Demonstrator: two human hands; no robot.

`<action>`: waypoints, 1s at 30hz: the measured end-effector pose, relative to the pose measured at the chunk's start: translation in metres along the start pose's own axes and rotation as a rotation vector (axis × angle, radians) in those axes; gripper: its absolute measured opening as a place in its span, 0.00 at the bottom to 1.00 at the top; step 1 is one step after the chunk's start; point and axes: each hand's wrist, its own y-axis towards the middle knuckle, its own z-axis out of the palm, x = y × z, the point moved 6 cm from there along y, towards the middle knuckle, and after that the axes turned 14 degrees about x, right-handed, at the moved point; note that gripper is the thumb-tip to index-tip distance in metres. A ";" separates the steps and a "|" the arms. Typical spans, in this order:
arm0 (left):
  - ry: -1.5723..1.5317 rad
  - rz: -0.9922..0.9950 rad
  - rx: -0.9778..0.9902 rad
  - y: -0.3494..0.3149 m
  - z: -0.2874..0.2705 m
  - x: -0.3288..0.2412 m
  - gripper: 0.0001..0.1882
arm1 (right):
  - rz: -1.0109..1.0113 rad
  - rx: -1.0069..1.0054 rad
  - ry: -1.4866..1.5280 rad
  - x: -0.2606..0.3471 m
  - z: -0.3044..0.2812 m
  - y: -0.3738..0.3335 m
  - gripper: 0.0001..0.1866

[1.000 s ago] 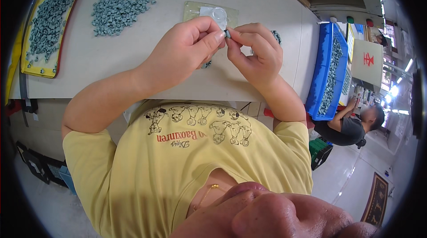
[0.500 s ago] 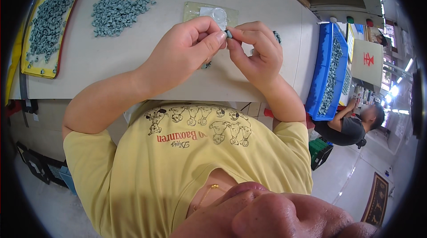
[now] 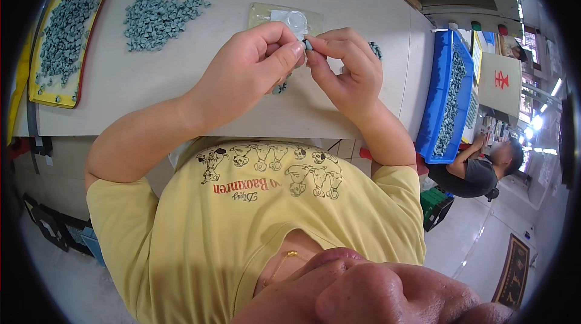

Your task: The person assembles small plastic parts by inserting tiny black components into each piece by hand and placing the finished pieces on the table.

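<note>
At the upper centre, the right hand (image 3: 352, 72) pinches a small, rounded blue-grey piece (image 3: 308, 45) in its fingers; the left hand's (image 3: 251, 66) fingers meet beside it, their hold unclear. Both have barely shifted, so handling continues.

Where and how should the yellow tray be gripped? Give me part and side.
Grip the yellow tray by its long rim, probably coming from the person's right: that edge is raised and stands apart from the loose pile. Blue-grey pieces cover much of the inside, so keeping it level looks wise.
</note>
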 end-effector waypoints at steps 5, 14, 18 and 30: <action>-0.036 0.000 0.011 0.001 0.001 -0.001 0.09 | 0.011 -0.014 -0.013 -0.001 -0.001 0.000 0.11; -0.057 0.029 0.018 0.002 0.002 0.000 0.09 | -0.006 -0.042 -0.020 -0.001 -0.003 -0.001 0.11; 0.171 0.133 -0.072 0.001 0.000 -0.006 0.07 | -0.024 -0.053 0.005 -0.002 -0.003 -0.002 0.12; 0.564 0.306 -0.206 -0.003 -0.001 -0.017 0.05 | -0.034 -0.042 -0.004 -0.001 -0.003 0.000 0.10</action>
